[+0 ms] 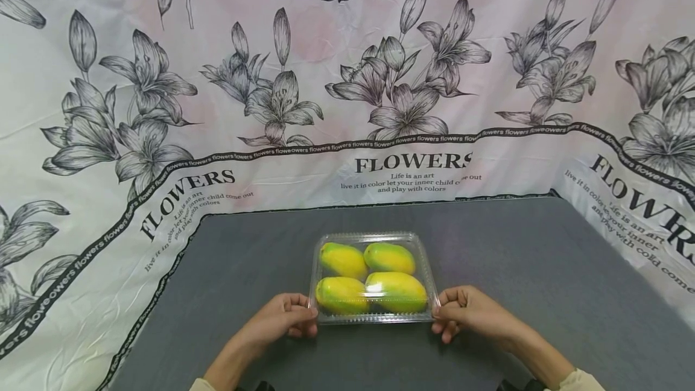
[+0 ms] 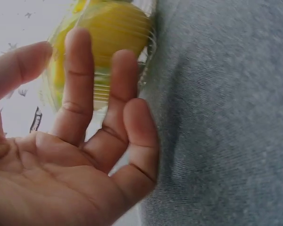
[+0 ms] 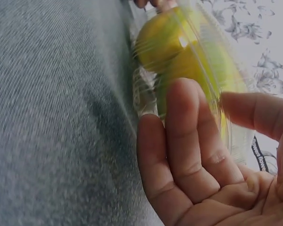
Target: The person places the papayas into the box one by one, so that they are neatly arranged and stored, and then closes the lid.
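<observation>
A clear plastic clamshell box (image 1: 374, 319) with several yellow-green mangoes (image 1: 399, 291) inside sits in front of me on the dark grey table, its lid down. My left hand (image 1: 285, 317) pinches the near left corner of the box between thumb and fingers. At the near right corner, my right hand (image 1: 469, 312) pinches the rim the same way. In the left wrist view a mango (image 2: 118, 28) shows through the plastic behind the fingers. The right wrist view shows the thumb and a finger at the rim, with mangoes (image 3: 165, 40) beyond.
The grey tabletop (image 1: 260, 246) stretches around the box on all sides. A white and pink curtain (image 1: 304, 180) printed with flowers and lettering hangs along the table's back and both sides.
</observation>
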Tool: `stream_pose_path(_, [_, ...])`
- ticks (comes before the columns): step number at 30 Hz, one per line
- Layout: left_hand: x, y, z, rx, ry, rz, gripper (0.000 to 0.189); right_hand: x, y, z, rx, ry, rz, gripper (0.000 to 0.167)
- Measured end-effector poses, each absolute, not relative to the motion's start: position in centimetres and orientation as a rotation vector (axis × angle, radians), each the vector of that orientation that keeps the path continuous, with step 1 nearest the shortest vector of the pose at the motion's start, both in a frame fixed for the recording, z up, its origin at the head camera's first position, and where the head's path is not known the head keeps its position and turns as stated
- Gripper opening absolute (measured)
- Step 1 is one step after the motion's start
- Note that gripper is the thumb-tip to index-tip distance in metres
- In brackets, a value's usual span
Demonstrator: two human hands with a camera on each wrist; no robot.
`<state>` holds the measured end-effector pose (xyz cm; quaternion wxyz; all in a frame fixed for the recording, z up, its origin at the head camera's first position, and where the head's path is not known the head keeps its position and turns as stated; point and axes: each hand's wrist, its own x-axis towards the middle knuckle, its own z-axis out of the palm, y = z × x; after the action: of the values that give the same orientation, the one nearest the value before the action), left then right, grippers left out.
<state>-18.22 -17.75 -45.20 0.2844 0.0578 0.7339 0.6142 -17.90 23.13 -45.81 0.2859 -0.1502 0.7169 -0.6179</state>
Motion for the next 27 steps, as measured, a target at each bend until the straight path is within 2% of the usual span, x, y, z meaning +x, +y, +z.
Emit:
stream_pose_path(9, [-17.83, -17.92, -45.18, 0.203, 1.884, 1.613, 0.012, -18.00, 23.29, -45.96, -0.358, 1.863, -1.693, 0.017])
stream_pose_path(17, [-17.97, -17.93, -45.51, 0.254, 1.914, 1.582, 0.016, -18.03, 23.31, -46.04, -0.357, 1.832, -1.713, 0.015])
stream_pose_path(27, [-17.99, -17.62, -45.81, 0.255, 1.780, 1.703, 0.012, -17.96, 22.82, -46.11, -0.399, 1.808, -1.758, 0.011])
